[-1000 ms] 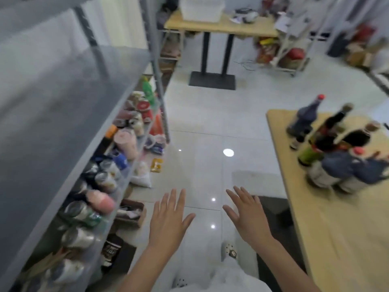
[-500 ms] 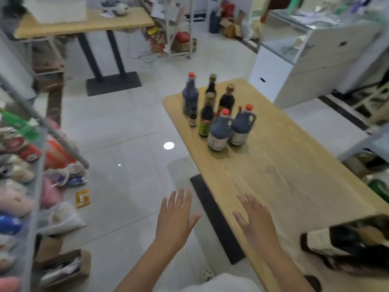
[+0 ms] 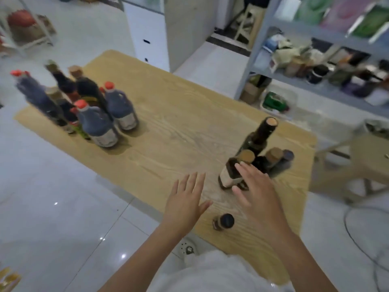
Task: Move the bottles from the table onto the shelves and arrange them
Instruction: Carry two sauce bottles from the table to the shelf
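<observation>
No legible text on any bottle label (image 3: 227,177), all blurred.

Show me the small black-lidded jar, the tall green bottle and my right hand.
small black-lidded jar (image 3: 226,220): head view, on its lid.
tall green bottle (image 3: 260,133): head view, on its neck.
right hand (image 3: 260,192): head view, on its back.

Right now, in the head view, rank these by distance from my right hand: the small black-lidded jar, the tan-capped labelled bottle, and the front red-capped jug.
1. Tan-capped labelled bottle, at the right hand's fingertips.
2. Small black-lidded jar, at the near edge of the table, just left of that hand.
3. Front red-capped jug, far across on the left.
</observation>
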Demonstrator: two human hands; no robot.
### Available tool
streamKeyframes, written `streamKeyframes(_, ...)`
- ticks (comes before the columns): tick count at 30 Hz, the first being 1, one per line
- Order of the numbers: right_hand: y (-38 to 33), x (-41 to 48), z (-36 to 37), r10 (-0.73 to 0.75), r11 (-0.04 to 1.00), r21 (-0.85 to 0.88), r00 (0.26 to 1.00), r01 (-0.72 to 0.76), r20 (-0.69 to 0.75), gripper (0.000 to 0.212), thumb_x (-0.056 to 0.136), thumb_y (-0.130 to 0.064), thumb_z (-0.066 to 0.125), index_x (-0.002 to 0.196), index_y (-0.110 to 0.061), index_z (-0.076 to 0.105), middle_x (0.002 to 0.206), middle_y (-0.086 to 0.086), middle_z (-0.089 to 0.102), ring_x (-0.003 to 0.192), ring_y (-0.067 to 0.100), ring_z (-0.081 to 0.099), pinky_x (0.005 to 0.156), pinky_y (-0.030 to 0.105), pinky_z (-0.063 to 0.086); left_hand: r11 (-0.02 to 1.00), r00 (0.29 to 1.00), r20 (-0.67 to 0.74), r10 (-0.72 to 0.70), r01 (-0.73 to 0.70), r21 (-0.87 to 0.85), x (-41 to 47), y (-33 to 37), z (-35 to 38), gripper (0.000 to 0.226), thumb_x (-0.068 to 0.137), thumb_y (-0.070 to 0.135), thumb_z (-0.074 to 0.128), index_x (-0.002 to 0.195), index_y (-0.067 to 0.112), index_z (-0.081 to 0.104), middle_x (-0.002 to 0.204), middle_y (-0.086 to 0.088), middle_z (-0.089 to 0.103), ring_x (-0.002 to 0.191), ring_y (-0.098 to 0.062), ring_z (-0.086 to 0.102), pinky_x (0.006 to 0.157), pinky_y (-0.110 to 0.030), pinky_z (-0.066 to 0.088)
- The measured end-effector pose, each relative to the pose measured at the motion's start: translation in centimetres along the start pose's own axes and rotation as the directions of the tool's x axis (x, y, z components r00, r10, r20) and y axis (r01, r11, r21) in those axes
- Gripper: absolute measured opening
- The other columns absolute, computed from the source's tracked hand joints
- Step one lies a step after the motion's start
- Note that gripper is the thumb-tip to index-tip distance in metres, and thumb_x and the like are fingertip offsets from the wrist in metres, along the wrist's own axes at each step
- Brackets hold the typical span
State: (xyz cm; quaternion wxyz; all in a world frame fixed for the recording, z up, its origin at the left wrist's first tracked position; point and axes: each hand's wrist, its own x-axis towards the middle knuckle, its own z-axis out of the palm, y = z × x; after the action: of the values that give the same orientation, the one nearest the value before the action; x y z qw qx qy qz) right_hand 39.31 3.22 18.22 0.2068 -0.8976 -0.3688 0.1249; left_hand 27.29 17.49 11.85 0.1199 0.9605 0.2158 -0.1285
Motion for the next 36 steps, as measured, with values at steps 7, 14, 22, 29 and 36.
streamKeyframes(7,4.2,-1.9,-1.2,0.176,0.983,0.064,0.984,-0.173,-0.040,0.055,0.096,-0.038,0.046,0.147,-0.034,0.025,0.155,-0.013,0.021,0.142,0.006,0.016,0.114,0.025,0.010,0.984,0.980,-0.100,0.170,-0.174,-0.030,2.2,3.7,1.1,0.079,0.088,0.065,0.024,0.147,0.014,0.037,0.146,-0.009,0.046,0.133,-0.028,0.046,0.105,-0.045,0.039)
streamKeyframes(14,5.9,-0.2,-2.3,0.201,0.975,0.131,0.966,-0.180,-0.165,0.048,0.093,-0.033,0.054,0.139,-0.033,0.039,0.154,-0.011,0.025,0.140,0.011,0.022,0.112,0.032,0.020,0.978,0.977,0.056,0.204,-0.201,-0.051,1.9,5.1,1.2,0.096,0.075,0.074,0.025,0.154,0.025,0.000,0.162,-0.008,0.001,0.149,-0.024,0.004,0.121,-0.039,0.010)
streamKeyframes(22,6.0,3.0,-3.0,0.206,0.938,0.326,0.944,-0.116,-0.257,0.057,0.086,-0.021,0.066,0.134,-0.021,0.037,0.139,-0.006,0.043,0.123,0.015,0.046,0.097,0.029,0.039,0.915,0.982,-0.165,0.089,-0.146,-0.376,3.2,5.3,-1.0,0.099,0.082,0.055,0.063,0.153,0.024,0.001,0.160,0.001,0.014,0.145,-0.016,0.018,0.116,-0.032,0.023)
streamKeyframes(29,6.6,5.0,-2.3,0.277,0.903,0.383,0.945,-0.193,-0.177,0.042,0.084,-0.017,0.069,0.121,-0.022,0.048,0.102,-0.010,0.053,0.089,0.008,0.050,0.074,0.024,0.039,0.610,0.998,-0.056,-0.013,-0.036,-0.791,9.3,7.5,-2.7,0.085,0.071,0.015,0.083,0.143,0.016,0.036,0.139,0.001,0.048,0.129,-0.015,0.044,0.104,-0.026,0.038)
streamKeyframes(36,9.5,4.7,-0.8,0.248,0.933,0.316,0.945,-0.174,-0.214,0.032,0.076,-0.036,0.075,0.095,-0.019,0.055,0.096,-0.004,0.047,0.095,0.015,0.047,0.076,0.022,0.033,0.631,0.988,-0.117,-0.105,-0.024,-0.776,9.6,7.1,-1.1,0.058,0.067,0.013,0.083,0.117,0.016,0.053,0.104,0.008,0.061,0.100,-0.013,0.058,0.083,-0.027,0.046)
